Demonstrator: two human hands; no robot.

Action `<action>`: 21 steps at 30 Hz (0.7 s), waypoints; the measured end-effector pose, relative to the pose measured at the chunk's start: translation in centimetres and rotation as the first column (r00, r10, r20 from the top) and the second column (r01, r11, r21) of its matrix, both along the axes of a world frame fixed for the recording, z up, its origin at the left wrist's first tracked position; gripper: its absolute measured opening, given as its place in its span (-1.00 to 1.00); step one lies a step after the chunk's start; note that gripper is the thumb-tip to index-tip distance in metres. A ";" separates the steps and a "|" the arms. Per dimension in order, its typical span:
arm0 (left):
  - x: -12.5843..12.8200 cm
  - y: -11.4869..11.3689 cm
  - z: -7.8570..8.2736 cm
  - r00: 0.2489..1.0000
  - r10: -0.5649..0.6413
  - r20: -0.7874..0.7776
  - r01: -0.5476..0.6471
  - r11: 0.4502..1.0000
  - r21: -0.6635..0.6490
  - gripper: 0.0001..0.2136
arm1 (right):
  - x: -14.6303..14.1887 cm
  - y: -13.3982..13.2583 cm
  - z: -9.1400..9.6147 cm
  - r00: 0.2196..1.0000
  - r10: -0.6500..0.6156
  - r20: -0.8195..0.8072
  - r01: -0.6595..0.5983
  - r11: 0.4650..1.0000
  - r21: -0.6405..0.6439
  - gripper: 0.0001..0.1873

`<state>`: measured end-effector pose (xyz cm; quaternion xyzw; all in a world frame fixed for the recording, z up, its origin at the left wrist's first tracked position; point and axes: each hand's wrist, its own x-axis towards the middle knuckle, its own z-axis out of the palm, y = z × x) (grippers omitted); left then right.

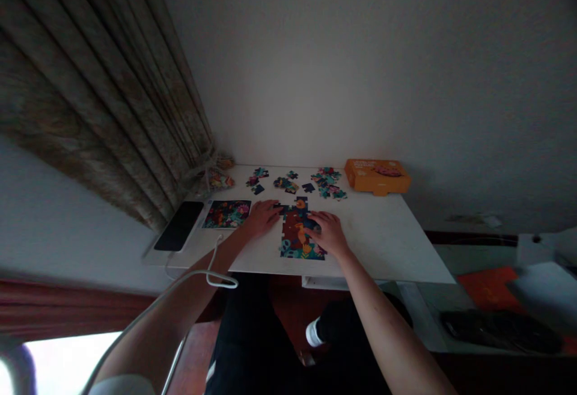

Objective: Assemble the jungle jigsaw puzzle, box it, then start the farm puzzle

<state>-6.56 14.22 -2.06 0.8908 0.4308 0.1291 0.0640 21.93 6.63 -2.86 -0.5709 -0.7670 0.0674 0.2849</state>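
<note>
A partly joined jigsaw puzzle (291, 232) with an orange animal figure lies near the front edge of the white table. At its upper left, my left hand (264, 217) has fingers and thumb closed around a dark puzzle piece (279, 208) by the joined part. My right hand (329, 232) rests over the puzzle's right side, fingers apart and thumb on its surface, covering some of it. Left of my left hand lies a colourful picture card (226, 214). Loose puzzle pieces (286, 185) lie in several groups beyond the puzzle.
An orange box (377, 177) stands at the back right of the table (383, 232). At the left edge lies a black-screened phone or tablet (179, 225), with a clear plastic bag (219, 178) behind it. A white cable (211, 272) hangs across my left forearm. Curtains (135, 82) border the left.
</note>
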 end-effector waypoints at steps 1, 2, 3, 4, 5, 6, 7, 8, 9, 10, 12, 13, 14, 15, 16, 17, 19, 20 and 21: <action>0.2 -0.4 0.0 1.000 -0.026 -0.007 0.026 1.000 0.009 -0.60 | 0.0 0.0 0.0 1.000 -0.001 -0.001 0.001 1.000 0.002 -0.63; 0.3 -0.9 0.0 0.999 -0.052 -0.015 0.052 0.998 0.016 -0.57 | 0.0 0.0 0.0 1.000 -0.003 -0.002 0.003 1.000 0.004 -0.63; 0.5 -1.3 0.0 0.997 -0.073 -0.024 0.073 0.997 0.024 -0.55 | -0.1 0.0 -0.1 1.000 -0.005 -0.001 0.005 1.000 0.004 -0.63; 0.8 -1.7 0.0 0.996 -0.083 -0.033 0.084 0.996 0.032 -0.53 | -0.1 0.0 -0.1 1.000 -0.007 0.001 0.007 1.000 0.003 -0.63; 1.0 -2.1 -0.1 0.996 -0.084 -0.043 0.085 0.996 0.040 -0.51 | -0.1 0.0 -0.1 1.000 -0.008 0.002 0.008 1.000 0.002 -0.63; 1.2 -2.4 -0.2 0.995 -0.078 -0.056 0.080 0.996 0.044 -0.49 | -0.1 0.0 -0.2 1.000 -0.009 0.004 0.009 1.000 0.002 -0.63; 1.5 -2.6 -0.3 0.995 -0.068 -0.069 0.072 0.996 0.047 -0.48 | -0.1 0.0 -0.2 1.000 -0.010 0.005 0.010 1.000 0.002 -0.63; 1.7 -2.8 -0.4 0.995 -0.058 -0.083 0.062 0.997 0.048 -0.48 | 0.0 0.0 -0.2 1.000 -0.011 0.005 0.011 1.000 0.003 -0.63; 1.8 -3.0 -0.4 0.994 -0.048 -0.096 0.053 0.997 0.051 -0.47 | -0.1 0.0 -0.2 1.000 -0.012 0.005 0.012 1.000 0.005 -0.63; 2.0 -3.1 -0.5 0.993 -0.040 -0.107 0.046 0.997 0.055 -0.47 | -0.1 0.0 -0.2 1.000 -0.012 0.004 0.012 1.000 0.006 -0.63; 2.1 -3.3 -0.6 0.993 -0.027 -0.114 0.034 0.997 0.063 -0.47 | -0.1 0.0 -0.2 1.000 -0.015 0.005 0.015 1.000 0.007 -0.63; 2.2 -3.4 -0.6 0.993 -0.025 -0.113 0.032 0.998 0.060 -0.47 | -0.1 0.0 -0.2 1.000 -0.015 0.007 0.015 1.000 0.006 -0.63; 2.2 -3.4 -0.6 0.994 -0.024 -0.109 0.030 0.998 0.052 -0.47 | -0.1 0.0 -0.2 1.000 -0.015 0.008 0.015 1.000 0.006 -0.63; 2.2 -3.5 -0.6 0.994 -0.026 -0.105 0.031 0.999 0.038 -0.48 | -0.1 0.0 -0.1 1.000 -0.013 0.009 0.013 1.000 0.005 -0.63; 2.2 -3.5 -0.6 0.995 -0.031 -0.099 0.033 0.999 0.023 -0.48 | -0.1 0.0 -0.1 1.000 -0.010 0.009 0.010 1.000 0.004 -0.63; 2.1 -3.3 -0.6 0.995 -0.033 -0.090 0.034 0.999 0.009 -0.49 | -0.1 0.0 -0.1 1.000 -0.007 0.007 0.007 1.000 0.003 -0.63; 2.0 -2.7 -0.6 0.999 -0.005 -0.053 0.005 1.000 0.004 -0.51 | -0.1 0.0 -0.2 1.000 -0.003 -0.005 0.003 1.000 0.003 -0.63; 1.9 -2.1 -0.6 0.999 0.033 -0.023 -0.033 0.999 0.012 -0.51 | -0.1 0.0 -0.2 1.000 -0.006 -0.015 0.006 1.000 0.006 -0.63; 1.7 -1.4 -0.5 0.996 0.088 0.017 -0.088 0.996 0.026 -0.51 | 0.0 0.1 -0.3 1.000 -0.011 -0.029 0.012 1.000 0.012 -0.63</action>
